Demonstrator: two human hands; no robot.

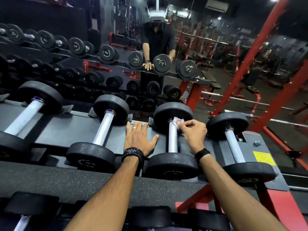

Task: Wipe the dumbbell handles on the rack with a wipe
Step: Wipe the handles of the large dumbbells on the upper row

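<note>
Wipe (178,121) pinched in right hand (193,134) grip, pressed against far end of dumbbell handle (172,139), 3rd of 4 dumbbells on rack (80,127) top shelf. Left hand (139,139) laid flat, fingers spread, on rack beside it. Mirror (150,47) behind.

Four dumbbells lie side by side across the rack (80,129), handles running front to back; the left hand (139,139) rests flat on the rack between the second dumbbell (101,130) and the third dumbbell (172,139). The right hand (193,132) holds a wipe (177,122) against the far end of the third dumbbell's handle, just before the rear weight. A mirror (183,47) stands behind the rack, and a lower tier of dumbbells (150,215) lies before it.
</note>
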